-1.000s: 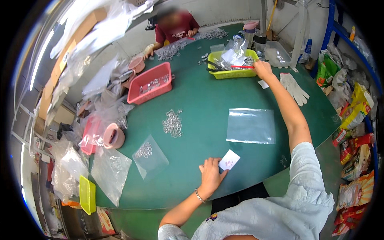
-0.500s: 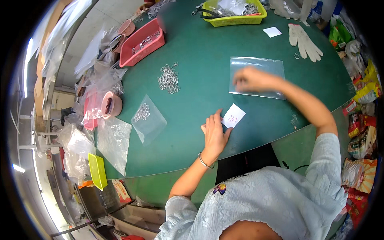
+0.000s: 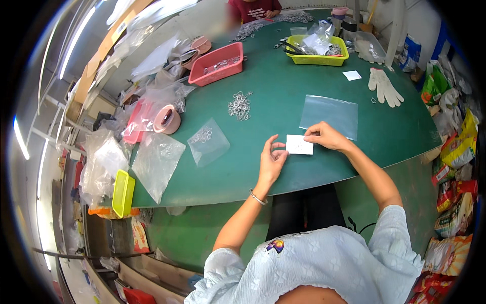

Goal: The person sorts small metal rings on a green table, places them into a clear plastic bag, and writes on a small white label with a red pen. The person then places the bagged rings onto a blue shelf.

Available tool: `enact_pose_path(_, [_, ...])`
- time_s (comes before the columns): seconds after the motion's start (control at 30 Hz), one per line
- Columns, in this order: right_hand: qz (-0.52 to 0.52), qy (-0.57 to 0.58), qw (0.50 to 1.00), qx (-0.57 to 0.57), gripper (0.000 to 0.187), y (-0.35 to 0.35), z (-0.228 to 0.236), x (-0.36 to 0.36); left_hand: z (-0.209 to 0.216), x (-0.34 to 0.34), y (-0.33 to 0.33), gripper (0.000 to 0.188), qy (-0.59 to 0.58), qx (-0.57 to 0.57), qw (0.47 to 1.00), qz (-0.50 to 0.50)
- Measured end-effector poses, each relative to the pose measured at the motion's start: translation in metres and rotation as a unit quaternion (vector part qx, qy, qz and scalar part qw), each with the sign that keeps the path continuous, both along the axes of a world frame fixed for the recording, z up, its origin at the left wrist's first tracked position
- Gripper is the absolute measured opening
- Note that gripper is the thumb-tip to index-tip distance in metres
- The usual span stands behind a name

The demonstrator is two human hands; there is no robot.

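A small white paper card [image 3: 297, 146] with faint marks is in front of me, just above the green table. My right hand [image 3: 328, 137] pinches its upper right corner between thumb and fingers. Beside the card's left edge is my left hand [image 3: 272, 161], fingers apart and partly bent, its thumb close to the edge; whether it touches the paper is hard to tell. Beyond my right hand a clear plastic bag [image 3: 331, 114] lies flat. To the left, another clear bag [image 3: 210, 149] has several metal rings in it, and a pile of metal rings [image 3: 240, 106] lies farther back.
A pink basket [image 3: 217, 76] and a yellow-green basket [image 3: 319, 60] stand at the back. A white glove [image 3: 385, 88] and white card [image 3: 352, 75] lie at right. Plastic bags, a pink cup [image 3: 167, 119] and a yellow tray [image 3: 123, 194] line the left. Someone in red [image 3: 253, 10] sits at the far edge.
My right hand has come down from the plastic bag and taken the card's corner. The card is turned nearly level. My left hand's fingers have come off it. The view has tilted up.
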State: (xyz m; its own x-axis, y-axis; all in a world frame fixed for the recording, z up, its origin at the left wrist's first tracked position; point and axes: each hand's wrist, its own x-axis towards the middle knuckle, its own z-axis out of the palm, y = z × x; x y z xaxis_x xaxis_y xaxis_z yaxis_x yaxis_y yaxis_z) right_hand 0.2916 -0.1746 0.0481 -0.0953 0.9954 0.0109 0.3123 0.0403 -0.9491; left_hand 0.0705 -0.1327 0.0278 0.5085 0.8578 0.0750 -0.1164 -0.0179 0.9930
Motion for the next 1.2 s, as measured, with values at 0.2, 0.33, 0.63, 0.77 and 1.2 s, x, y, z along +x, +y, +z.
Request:
enact_pose_path(0.2, [-0.012,0.069,0.998,-0.008,0.022,-0.022,0.029,-0.025,0.031,-0.017,-0.018,0.026,-0.038,-0.098,0.993,-0.053])
enact_pose_path(0.33, [-0.012,0.066,0.998,0.008,0.022,-0.024,0.04,-0.032,0.031,-0.021,-0.027,0.026,-0.048,-0.102,0.992,-0.05])
enact_pose_path(0.63, [-0.041,0.072,0.996,-0.011,0.022,-0.012,0.029,-0.034,0.012,-0.016,-0.026,0.023,-0.082,-0.125,0.989,0.004])
enact_pose_path(0.77, [-0.036,0.058,0.997,-0.047,0.025,-0.013,0.026,-0.033,0.006,-0.014,-0.022,0.021,-0.099,-0.125,0.986,0.041])
enact_pose_path(1.2, [-0.073,-0.005,0.997,-0.031,0.023,0.007,-0.021,-0.027,-0.008,-0.02,-0.026,0.05,0.124,0.15,0.962,0.193])
